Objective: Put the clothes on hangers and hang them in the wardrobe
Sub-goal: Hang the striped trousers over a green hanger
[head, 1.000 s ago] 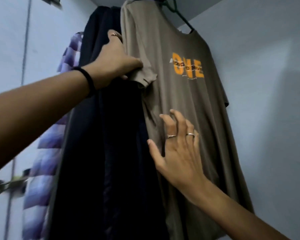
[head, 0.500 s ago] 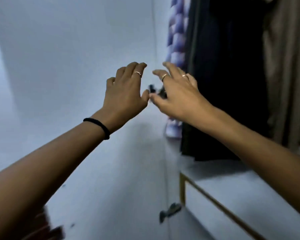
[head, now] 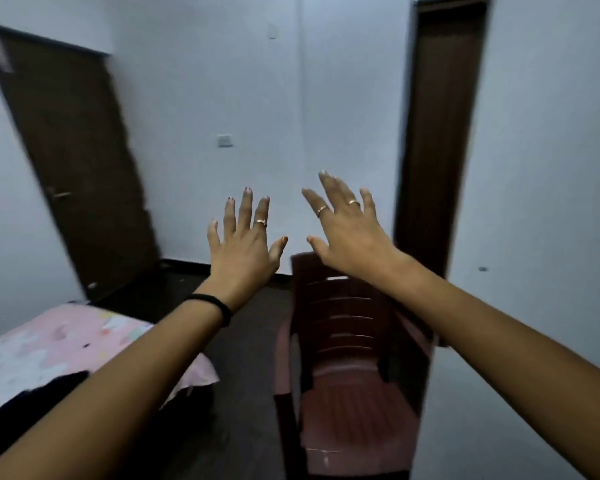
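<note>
My left hand (head: 245, 242) is raised in front of me with its fingers spread, holding nothing; a black band circles its wrist. Beside it my right hand (head: 347, 230) is also up with straight spread fingers and nothing in it. A dark garment (head: 25, 407) lies on the bed at the lower left, partly behind my left forearm. The wardrobe's inside, its hanging clothes and any hanger are out of view; only a white panel (head: 541, 202) fills the right side.
A reddish-brown plastic chair (head: 347, 375) stands just ahead under my right arm. A bed with a pink patterned sheet (head: 59, 344) is at the lower left. Two dark doors, one at the left (head: 73, 161) and one at the right (head: 437, 133), flank a white wall. The floor is dark.
My view has swung away from the wardrobe and its hanging clothes to the room. Both hands let go of the brown T-shirt and are now raised with nothing in them.
</note>
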Tool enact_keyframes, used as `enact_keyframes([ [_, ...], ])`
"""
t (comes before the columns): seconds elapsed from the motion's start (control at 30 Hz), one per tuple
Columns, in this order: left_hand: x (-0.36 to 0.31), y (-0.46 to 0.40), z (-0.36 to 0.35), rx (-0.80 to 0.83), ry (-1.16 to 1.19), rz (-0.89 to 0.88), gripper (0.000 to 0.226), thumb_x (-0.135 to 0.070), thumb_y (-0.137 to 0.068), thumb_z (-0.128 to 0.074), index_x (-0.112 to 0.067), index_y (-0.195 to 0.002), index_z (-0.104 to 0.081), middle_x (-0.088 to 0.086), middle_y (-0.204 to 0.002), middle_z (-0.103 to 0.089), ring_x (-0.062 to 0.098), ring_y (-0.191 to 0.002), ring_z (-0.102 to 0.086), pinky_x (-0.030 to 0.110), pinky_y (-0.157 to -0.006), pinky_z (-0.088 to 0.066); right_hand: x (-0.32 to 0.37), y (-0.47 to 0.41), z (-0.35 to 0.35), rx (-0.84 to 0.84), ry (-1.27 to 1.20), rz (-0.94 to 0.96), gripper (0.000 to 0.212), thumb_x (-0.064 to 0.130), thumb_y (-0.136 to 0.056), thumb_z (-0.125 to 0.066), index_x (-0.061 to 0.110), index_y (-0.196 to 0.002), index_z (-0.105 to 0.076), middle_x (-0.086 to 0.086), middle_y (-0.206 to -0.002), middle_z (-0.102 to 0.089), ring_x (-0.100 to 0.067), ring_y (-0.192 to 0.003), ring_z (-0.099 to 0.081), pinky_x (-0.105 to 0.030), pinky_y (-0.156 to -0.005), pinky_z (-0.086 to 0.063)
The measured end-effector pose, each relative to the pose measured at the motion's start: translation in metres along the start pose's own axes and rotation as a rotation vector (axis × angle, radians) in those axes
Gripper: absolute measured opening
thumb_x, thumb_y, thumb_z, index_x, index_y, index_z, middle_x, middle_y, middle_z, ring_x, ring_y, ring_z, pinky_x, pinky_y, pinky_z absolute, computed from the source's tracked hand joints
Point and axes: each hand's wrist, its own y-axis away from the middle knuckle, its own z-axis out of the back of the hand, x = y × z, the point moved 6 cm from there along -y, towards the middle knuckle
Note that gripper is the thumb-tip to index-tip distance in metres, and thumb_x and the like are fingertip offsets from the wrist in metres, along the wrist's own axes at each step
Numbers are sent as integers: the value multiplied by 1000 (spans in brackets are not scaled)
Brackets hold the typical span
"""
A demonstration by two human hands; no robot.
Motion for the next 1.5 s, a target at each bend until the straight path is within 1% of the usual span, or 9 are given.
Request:
enact_keyframes([
  [0.23,189,66,-29,241,-255,322,71,-54,-97,-37,-24,-154,-8,0,-162,10,27,-148,7,50,-117,-7,180,-63,-104,160,-105,404,73,39,-95,-50,20,-154,-11,-7,-161,14,-23,-149,8,-56,-116,1],
  [0.37,283,105,-36,390,-320,563,71,-56,-97,-34,-23,-154,-7,2,-161,12,30,-148,10,52,-117,-5,265,-86,-157,300,-233,541,74,42,-94,-51,21,-154,-14,-6,-161,14,-24,-149,8,-55,-116,0],
  [0.5,374,141,-28,410,-288,838,69,-54,-98,-35,-19,-153,-14,4,-162,6,30,-148,7,50,-117,-6,343,-106,-205,397,-308,671,70,42,-95,-50,20,-153,-17,-7,-161,9,-24,-149,4,-53,-116,-4],
  [0.73,500,212,-17,487,-307,1112,68,-52,-96,-41,-16,-151,-22,6,-161,-6,30,-147,-3,48,-116,-17,455,-141,-265,508,-309,842,68,41,-94,-53,18,-151,-24,-9,-161,9,-27,-149,-3,-48,-116,-13],
  [0.97,646,239,-27,561,-203,1072,72,-49,-96,-46,-18,-153,-15,3,-162,-6,29,-147,-9,46,-116,-20,591,-181,-316,566,-410,848,64,39,-94,-54,16,-149,-29,-10,-161,3,-30,-146,-14,-46,-111,-26],
  [1.07,716,246,-50,642,-116,980,66,-43,-95,-49,-13,-149,-25,11,-155,-27,32,-139,-30,44,-110,-32,661,-185,-357,686,-458,799,62,39,-95,-53,14,-147,-30,-9,-161,0,-33,-143,-21,-45,-109,-30],
  [1.17,767,269,-73,793,-9,953,67,-34,-99,-49,-8,-152,-18,12,-158,-22,31,-142,-27,41,-114,-26,716,-182,-403,852,-496,759,63,38,-95,-53,14,-148,-29,-9,-160,-3,-35,-140,-25,-45,-108,-34],
  [1.33,860,309,-87,875,12,1025,62,-28,-100,-47,-13,-153,-17,12,-157,-24,34,-140,-30,45,-113,-29,765,-173,-482,1065,-435,593,63,36,-96,-55,10,-148,-30,-14,-159,-5,-38,-140,-27,-44,-111,-33],
  [1.5,921,314,-118,926,-3,959,62,-29,-98,-49,-14,-152,-20,9,-156,-27,33,-139,-31,48,-110,-32,793,-173,-542,1173,-352,480,63,35,-98,-53,6,-148,-28,-18,-156,-10,-41,-134,-36,-44,-106,-38],
])
